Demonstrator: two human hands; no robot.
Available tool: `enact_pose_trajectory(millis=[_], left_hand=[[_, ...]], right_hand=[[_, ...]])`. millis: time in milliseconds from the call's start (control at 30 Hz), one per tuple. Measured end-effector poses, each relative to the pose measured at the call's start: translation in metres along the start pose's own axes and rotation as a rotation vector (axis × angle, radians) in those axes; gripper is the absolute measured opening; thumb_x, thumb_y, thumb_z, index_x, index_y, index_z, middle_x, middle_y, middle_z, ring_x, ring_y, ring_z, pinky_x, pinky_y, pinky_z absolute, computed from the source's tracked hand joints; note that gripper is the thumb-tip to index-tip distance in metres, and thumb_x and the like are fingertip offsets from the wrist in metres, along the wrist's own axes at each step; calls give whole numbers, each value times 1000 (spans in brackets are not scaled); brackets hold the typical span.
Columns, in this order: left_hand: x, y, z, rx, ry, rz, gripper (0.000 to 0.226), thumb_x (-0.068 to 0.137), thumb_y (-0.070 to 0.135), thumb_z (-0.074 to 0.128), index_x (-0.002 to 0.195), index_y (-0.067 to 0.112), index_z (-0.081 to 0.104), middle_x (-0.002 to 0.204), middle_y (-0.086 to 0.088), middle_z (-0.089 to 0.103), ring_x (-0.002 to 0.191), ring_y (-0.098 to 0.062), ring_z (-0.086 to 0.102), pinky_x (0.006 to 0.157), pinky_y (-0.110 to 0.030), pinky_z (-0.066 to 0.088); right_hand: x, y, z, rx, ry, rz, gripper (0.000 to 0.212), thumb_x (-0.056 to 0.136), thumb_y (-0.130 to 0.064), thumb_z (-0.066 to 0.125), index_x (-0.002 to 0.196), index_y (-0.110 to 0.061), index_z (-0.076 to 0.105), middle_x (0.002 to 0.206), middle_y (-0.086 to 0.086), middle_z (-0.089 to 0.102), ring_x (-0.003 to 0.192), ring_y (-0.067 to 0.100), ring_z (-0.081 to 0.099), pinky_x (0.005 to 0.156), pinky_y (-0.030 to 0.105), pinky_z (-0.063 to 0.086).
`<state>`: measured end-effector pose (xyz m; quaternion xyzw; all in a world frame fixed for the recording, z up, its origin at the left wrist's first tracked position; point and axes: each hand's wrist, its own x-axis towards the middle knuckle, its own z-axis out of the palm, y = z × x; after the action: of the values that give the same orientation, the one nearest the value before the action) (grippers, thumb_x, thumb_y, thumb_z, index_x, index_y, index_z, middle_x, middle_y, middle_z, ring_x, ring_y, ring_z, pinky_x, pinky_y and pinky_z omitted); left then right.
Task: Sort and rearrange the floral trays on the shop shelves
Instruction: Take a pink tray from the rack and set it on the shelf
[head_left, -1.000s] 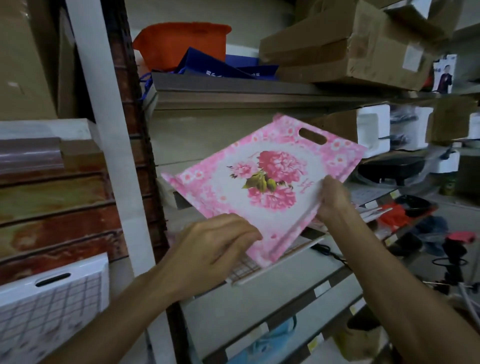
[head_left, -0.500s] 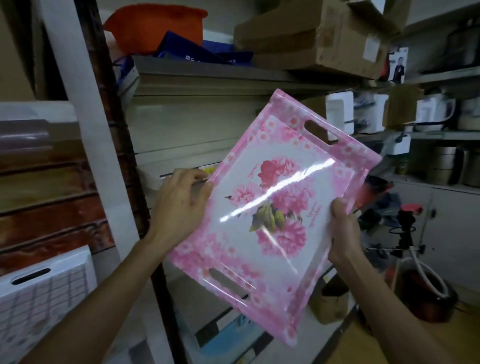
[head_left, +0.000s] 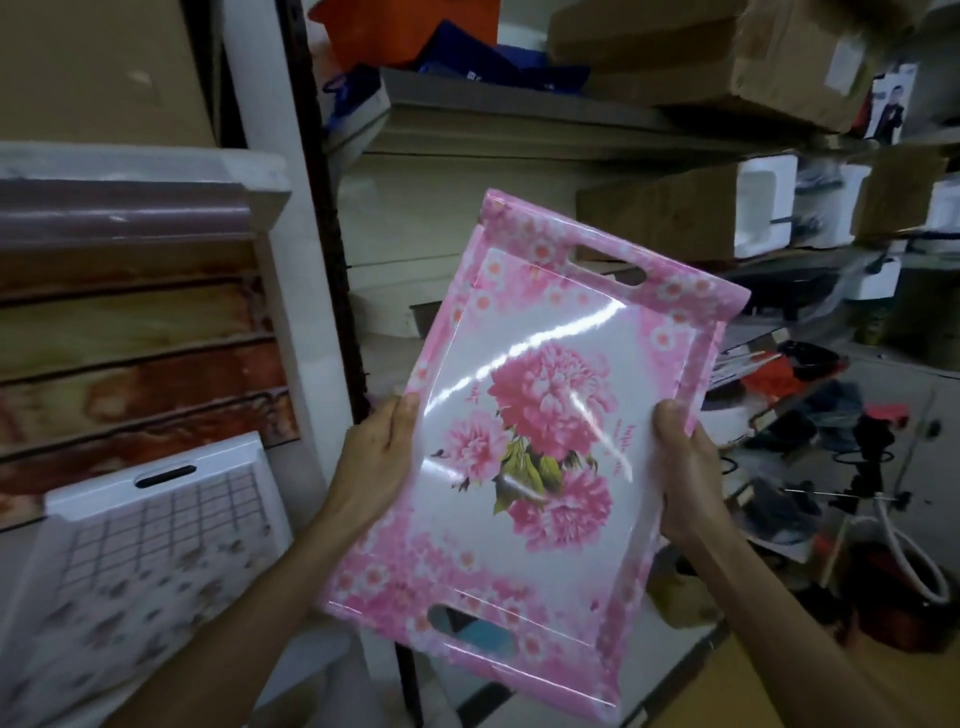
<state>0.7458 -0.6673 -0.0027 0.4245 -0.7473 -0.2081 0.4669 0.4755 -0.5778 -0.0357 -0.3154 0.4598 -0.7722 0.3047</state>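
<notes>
A pink floral tray (head_left: 540, 415) in clear plastic wrap is held up in front of the shelves, standing on end with one handle slot at the top and one at the bottom. My left hand (head_left: 376, 457) grips its left edge, thumb on the front. My right hand (head_left: 683, 467) grips its right edge the same way. On the left shelf leans a white tray (head_left: 135, 551) with a grid and small flowers. Behind it stand several wood-patterned trays (head_left: 130, 364) on edge.
A white and dark shelf upright (head_left: 306, 291) runs between the two shelf bays. Cardboard boxes (head_left: 701, 57) and an orange bin (head_left: 405, 21) sit on the top shelf. Boxed goods (head_left: 758, 208) and loose items fill the right shelves and floor.
The tray has been lifted off the shelf and turned upright toward me. My left hand moved from the tray's near corner to its left edge. The view swung left and down.
</notes>
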Motion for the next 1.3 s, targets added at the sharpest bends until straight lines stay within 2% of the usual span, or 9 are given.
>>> enact_pose_trajectory(millis=[167, 433, 567, 700, 800, 867, 1000, 1133, 1300], left_hand=[[-24, -28, -32, 35, 90, -74, 37, 104, 35, 34, 78, 17, 52, 65, 1, 49, 61, -13, 48, 59, -30, 37], [-64, -57, -89, 77, 201, -194, 41, 104, 36, 33, 121, 16, 63, 94, 7, 63, 81, -3, 58, 64, -5, 37], [-77, -72, -116, 65, 251, -245, 42, 104, 35, 34, 129, 14, 61, 122, -4, 65, 98, -7, 54, 89, -18, 35], [-87, -93, -147, 112, 272, -279, 43, 104, 33, 33, 130, 11, 61, 125, 0, 61, 110, -13, 54, 91, -16, 32], [-96, -117, -173, 102, 264, -341, 47, 102, 46, 34, 115, 15, 68, 120, -7, 69, 109, -25, 64, 97, -35, 47], [-101, -129, -190, 42, 263, -381, 46, 99, 50, 41, 104, 14, 68, 105, -8, 73, 94, -27, 68, 87, -41, 52], [-101, -146, -216, -103, 282, -455, 20, 97, 33, 56, 93, 15, 65, 71, 4, 65, 56, -11, 54, 48, -23, 44], [-99, -166, -239, -197, 329, -540, 26, 97, 29, 56, 98, 4, 63, 79, -10, 58, 65, -20, 51, 55, -29, 42], [-91, -189, -258, -193, 382, -610, 21, 99, 24, 50, 89, 6, 53, 64, -6, 40, 50, -16, 35, 42, -23, 30]], right_hand=[[-18, 18, 37, 9, -73, 59, 54, 86, -52, 58, 121, -11, 61, 115, 18, 70, 103, 38, 68, 90, 54, 55], [-41, 47, 95, -38, -236, 130, 48, 86, -56, 60, 106, -12, 64, 105, 36, 57, 93, 38, 63, 91, 67, 48], [-48, 58, 125, -63, -297, 135, 37, 93, -46, 57, 101, -10, 65, 92, 20, 61, 87, 31, 61, 84, 53, 54], [-53, 71, 161, -62, -337, 147, 18, 97, -35, 56, 100, -20, 65, 77, -11, 71, 77, 12, 69, 61, 25, 56], [-59, 77, 189, -50, -429, 204, 21, 101, -26, 50, 108, -15, 66, 88, -6, 76, 78, 10, 74, 58, 22, 57], [-63, 80, 210, -69, -463, 240, 28, 101, -26, 51, 117, -9, 65, 105, 6, 75, 93, 21, 73, 70, 32, 61], [-61, 92, 252, -84, -508, 290, 30, 99, -24, 54, 124, -11, 63, 116, 8, 72, 102, 28, 70, 90, 46, 56], [-59, 102, 291, -129, -600, 303, 30, 95, -23, 59, 124, -15, 62, 116, 8, 72, 100, 29, 71, 92, 52, 54], [-74, 116, 315, -237, -698, 292, 29, 93, -17, 61, 122, -18, 59, 122, 4, 67, 111, 26, 64, 101, 50, 49]])
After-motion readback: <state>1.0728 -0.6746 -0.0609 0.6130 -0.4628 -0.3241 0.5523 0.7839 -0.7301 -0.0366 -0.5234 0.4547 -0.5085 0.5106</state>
